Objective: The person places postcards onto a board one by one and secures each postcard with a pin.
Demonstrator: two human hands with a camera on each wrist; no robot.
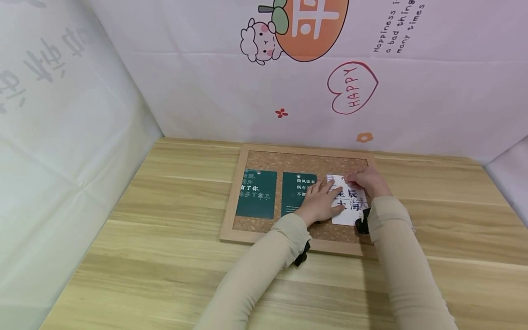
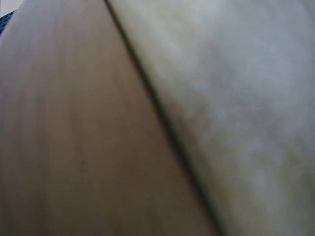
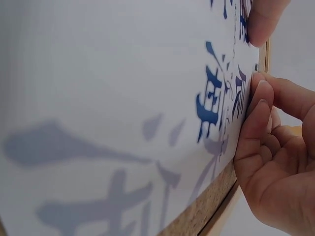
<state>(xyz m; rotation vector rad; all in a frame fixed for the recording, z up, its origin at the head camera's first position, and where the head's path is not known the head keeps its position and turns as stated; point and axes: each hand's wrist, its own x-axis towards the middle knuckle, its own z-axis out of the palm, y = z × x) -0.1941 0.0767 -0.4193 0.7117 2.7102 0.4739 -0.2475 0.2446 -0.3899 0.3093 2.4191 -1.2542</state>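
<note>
A white card (image 1: 349, 215) with large dark characters lies on the right part of a wood-framed cork board (image 1: 255, 224). My left hand (image 1: 319, 202) rests on the card's left side with fingers spread, partly covering the middle green card (image 1: 288, 201). At the white card's top edge, my right hand (image 1: 369, 181) pinches with thumb and forefinger at what looks like a small pushpin (image 1: 343, 178), mostly hidden by the fingertips. The right wrist view shows the curled right hand (image 3: 280, 152) against the card's edge, with a left fingertip (image 3: 263, 24) above it.
Another green card (image 1: 256, 197) is pinned at the board's left. The board lies on a wood-grain table (image 1: 165, 220) against a printed white cloth backdrop (image 1: 206, 91). Blurred, the left wrist view shows the board's wooden frame (image 2: 88, 137).
</note>
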